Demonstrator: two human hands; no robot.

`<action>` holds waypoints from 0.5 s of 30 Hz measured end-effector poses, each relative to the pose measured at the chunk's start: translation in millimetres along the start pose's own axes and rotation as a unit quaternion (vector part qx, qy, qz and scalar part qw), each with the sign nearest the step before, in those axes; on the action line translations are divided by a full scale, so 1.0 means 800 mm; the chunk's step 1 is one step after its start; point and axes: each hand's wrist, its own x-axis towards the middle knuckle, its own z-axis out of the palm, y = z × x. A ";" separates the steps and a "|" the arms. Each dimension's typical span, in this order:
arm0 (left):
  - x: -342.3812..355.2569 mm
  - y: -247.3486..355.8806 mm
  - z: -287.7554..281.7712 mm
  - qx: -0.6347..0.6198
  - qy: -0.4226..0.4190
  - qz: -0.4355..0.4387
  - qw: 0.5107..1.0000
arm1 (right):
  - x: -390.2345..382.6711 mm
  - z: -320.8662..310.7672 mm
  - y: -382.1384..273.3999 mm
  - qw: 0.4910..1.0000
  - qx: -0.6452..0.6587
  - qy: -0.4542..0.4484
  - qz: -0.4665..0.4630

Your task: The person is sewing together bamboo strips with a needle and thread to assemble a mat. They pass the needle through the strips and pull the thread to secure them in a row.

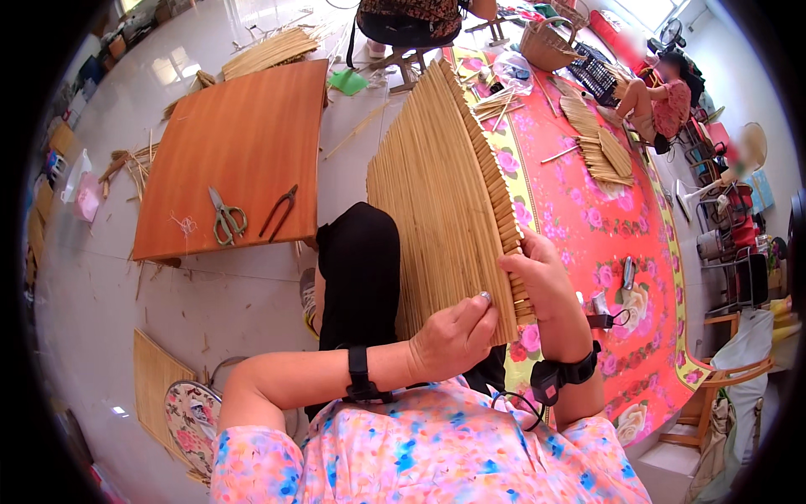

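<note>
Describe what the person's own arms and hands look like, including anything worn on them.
Both forearms are bare. The left hand has a plain black band on its wrist. The right hand has a black strap carrying a small black device on its wrist, with a thin black cable looping from it. Short sleeves of a pink floral top with blue and yellow blotches cover the upper arms.

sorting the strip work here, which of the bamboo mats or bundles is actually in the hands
The big strip mat standing upright over the lap: the left hand pinches its lower edge, the right hand grips its right edge. The strip bundles on the floral cloth lie untouched.
</note>
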 end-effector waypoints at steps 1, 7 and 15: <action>0.001 -0.002 -0.001 -0.004 0.003 0.000 1.000 | 0.006 -0.003 0.003 0.999 -0.032 0.009 -0.003; 0.003 -0.021 -0.004 -0.027 0.014 -0.033 0.999 | 0.057 -0.013 -0.007 0.923 -0.380 0.048 0.043; 0.030 -0.077 -0.026 -0.229 0.080 -0.183 0.953 | 0.086 0.003 -0.021 0.880 -0.471 0.026 0.047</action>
